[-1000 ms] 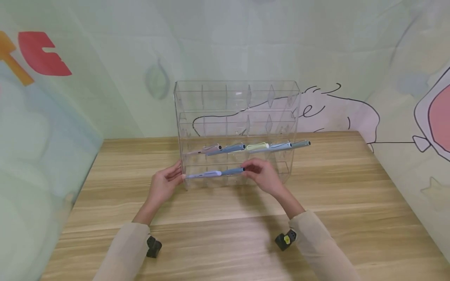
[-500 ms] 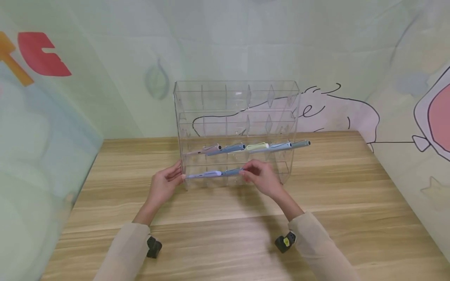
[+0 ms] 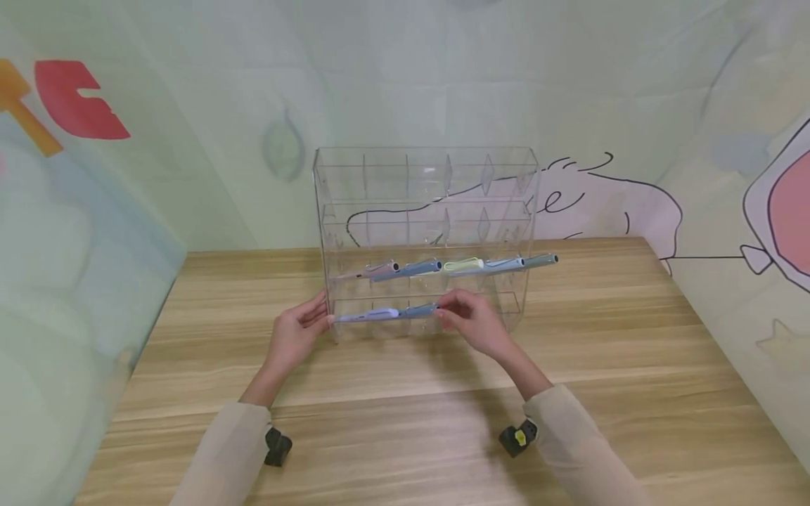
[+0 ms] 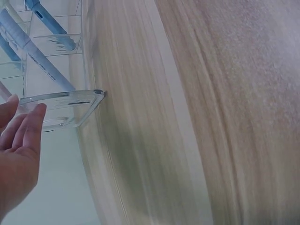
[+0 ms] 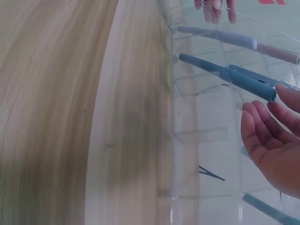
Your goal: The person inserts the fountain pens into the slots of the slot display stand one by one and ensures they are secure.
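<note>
A clear acrylic rack with rows of slots stands upright on the table. In its lowest row lie a lavender pen and, to the right of it, a blue pen. My right hand pinches the capped end of the blue pen with thumb and fingertips; the other end lies in the rack. At the rack's lower left side my left hand touches the side panel, fingers fairly straight and thumb by the front edge. In the left wrist view that hand is beside the clear panel.
The row above bears several pens: a pinkish one, a blue one, a pale yellow one, a light blue one and a grey-green one. A printed cloth hangs behind the wooden table.
My right hand's fingertips have shifted slightly left along the blue pen, and its end has gone a little further into the rack. The left hand and other pens stay put.
</note>
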Demonstrator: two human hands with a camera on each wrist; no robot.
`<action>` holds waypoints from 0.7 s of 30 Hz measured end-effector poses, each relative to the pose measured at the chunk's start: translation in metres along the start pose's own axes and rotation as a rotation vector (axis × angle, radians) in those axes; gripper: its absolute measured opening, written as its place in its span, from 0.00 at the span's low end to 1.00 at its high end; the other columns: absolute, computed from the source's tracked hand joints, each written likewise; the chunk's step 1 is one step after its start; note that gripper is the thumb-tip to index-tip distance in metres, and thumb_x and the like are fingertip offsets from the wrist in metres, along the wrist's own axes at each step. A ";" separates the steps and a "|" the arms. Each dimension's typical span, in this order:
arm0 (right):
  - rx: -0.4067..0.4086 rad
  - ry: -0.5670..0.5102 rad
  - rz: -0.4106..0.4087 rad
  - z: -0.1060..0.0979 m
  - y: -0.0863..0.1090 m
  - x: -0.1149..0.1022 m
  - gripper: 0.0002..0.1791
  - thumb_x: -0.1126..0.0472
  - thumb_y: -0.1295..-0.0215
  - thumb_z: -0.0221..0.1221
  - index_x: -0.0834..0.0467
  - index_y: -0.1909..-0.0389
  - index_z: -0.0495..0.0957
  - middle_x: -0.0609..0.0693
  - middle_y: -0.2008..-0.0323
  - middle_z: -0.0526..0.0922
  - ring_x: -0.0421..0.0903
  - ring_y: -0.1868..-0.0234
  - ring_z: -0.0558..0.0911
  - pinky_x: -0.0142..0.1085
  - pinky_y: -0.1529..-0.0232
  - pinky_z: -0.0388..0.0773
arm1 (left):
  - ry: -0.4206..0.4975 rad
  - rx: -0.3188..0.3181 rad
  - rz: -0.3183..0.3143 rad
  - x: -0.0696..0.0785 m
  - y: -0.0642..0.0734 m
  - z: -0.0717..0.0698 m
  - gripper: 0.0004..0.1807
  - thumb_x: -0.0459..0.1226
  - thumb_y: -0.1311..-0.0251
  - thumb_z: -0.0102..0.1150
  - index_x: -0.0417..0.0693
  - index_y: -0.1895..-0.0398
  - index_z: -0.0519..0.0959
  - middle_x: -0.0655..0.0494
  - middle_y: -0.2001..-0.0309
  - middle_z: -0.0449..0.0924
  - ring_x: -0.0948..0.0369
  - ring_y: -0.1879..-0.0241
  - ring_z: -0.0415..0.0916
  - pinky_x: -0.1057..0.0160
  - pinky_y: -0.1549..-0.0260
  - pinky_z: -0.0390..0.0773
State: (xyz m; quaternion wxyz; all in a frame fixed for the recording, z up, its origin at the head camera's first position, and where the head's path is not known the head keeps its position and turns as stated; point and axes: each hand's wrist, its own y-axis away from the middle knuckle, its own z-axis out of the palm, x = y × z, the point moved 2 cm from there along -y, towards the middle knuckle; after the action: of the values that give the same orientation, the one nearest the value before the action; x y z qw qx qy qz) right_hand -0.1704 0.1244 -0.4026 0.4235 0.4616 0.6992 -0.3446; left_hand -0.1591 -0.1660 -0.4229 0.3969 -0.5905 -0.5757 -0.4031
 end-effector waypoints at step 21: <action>0.158 0.353 -0.005 -0.108 0.049 0.033 0.18 0.61 0.32 0.51 0.71 0.49 0.69 0.65 0.54 0.75 0.58 0.55 0.74 0.49 0.56 0.77 | -0.414 -0.174 0.152 0.004 0.013 -0.012 0.34 0.48 0.33 0.45 0.43 0.30 0.50 0.37 0.32 0.49 0.40 0.37 0.55 0.37 0.38 0.53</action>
State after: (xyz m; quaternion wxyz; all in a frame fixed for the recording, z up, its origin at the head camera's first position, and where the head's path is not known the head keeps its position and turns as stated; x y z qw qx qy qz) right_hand -0.1616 0.2472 -0.3934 0.2558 0.5450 0.7346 -0.3131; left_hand -0.1466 -0.1762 -0.4148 0.2471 -0.7341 -0.5620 -0.2902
